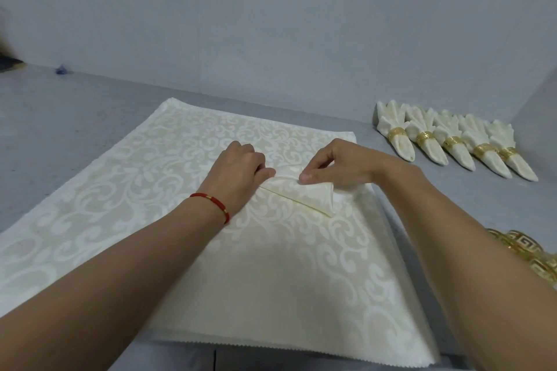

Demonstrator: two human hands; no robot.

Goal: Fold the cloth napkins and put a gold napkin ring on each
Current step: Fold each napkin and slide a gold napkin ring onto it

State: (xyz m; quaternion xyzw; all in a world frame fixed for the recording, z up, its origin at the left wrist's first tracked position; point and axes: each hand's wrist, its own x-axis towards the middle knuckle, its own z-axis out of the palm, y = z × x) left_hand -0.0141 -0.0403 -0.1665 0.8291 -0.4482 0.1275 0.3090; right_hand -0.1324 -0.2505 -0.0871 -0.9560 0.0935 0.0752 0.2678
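Grey counter (90,117) w/ stack of flat cream napkins (271,265) in the middle; five ringed napkins (452,141) far right, spare gold rings (524,250) near right. Left hand (238,173) & right hand (337,164) pinch the folded napkin (301,190) atop the stack, fingers curled, thumbs pressing its fold.

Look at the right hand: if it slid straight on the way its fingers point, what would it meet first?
Probably the left hand: the right hand points leftward across the folded napkin, fingertips nearly meeting; depth is hard to judge.
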